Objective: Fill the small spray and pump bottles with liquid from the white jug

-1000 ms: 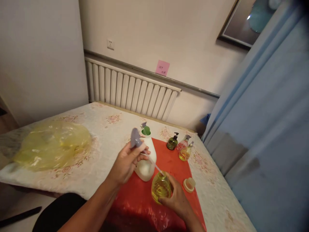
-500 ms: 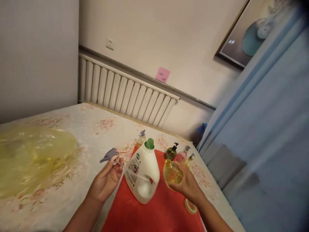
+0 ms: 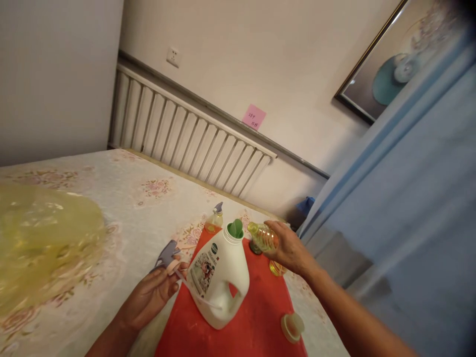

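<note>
My left hand (image 3: pixel 150 297) is closed on a grey and peach spray trigger head (image 3: pixel 169 255). Its clear dip tube slants down across the front of a white detergent jug (image 3: pixel 225 277). The jug stands upright and uncapped, with a green pouring spout (image 3: pixel 235 228) in its neck. My right hand (image 3: pixel 290 250) is wrapped round a see-through yellow bottle (image 3: pixel 265 238). That bottle is tipped over to the left, its open mouth beside the jug's spout, a small gap apart. Whether liquid is running out cannot be made out.
Under the jug lies a red mat (image 3: pixel 256 307), with a pale round cap (image 3: pixel 292 327) at its right. A spray bottle (image 3: pixel 214 219) stands behind the jug. Partly hidden by my right hand are a dark green bottle (image 3: pixel 255 247) and another bottle (image 3: pixel 277 268). A yellow plastic bag (image 3: pixel 48 243) lies left.
My right hand has raised the yellow bottle and tipped it towards the jug's mouth. The trigger head in my left hand has shifted slightly down and left. The view has shifted a little.
</note>
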